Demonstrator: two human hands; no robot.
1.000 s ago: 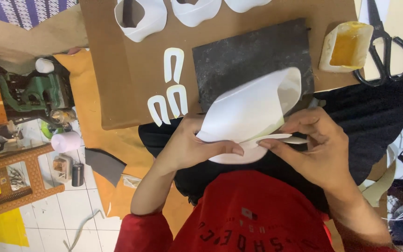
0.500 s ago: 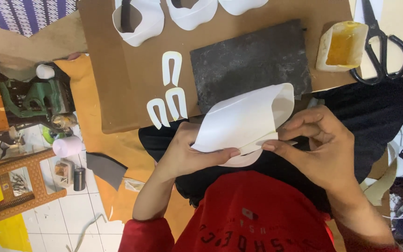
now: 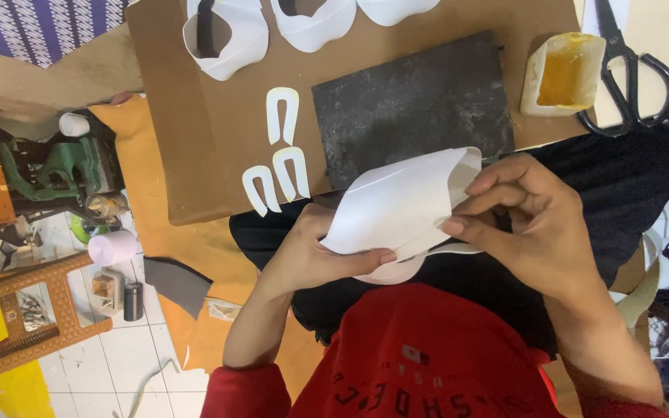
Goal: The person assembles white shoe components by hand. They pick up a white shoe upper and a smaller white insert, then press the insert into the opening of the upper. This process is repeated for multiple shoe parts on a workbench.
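Even, soft indoor light falls across the brown work board [image 3: 195, 139], with faint shadows beneath the white cut pieces on it; focus is sharp throughout, without glare.

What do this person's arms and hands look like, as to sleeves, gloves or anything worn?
Both hands, left hand and right hand, are bare: no gloves, and no rings or watch visible. Forearms are uncovered. Red sleeves end near the elbows, matching the red shirt with dark print.
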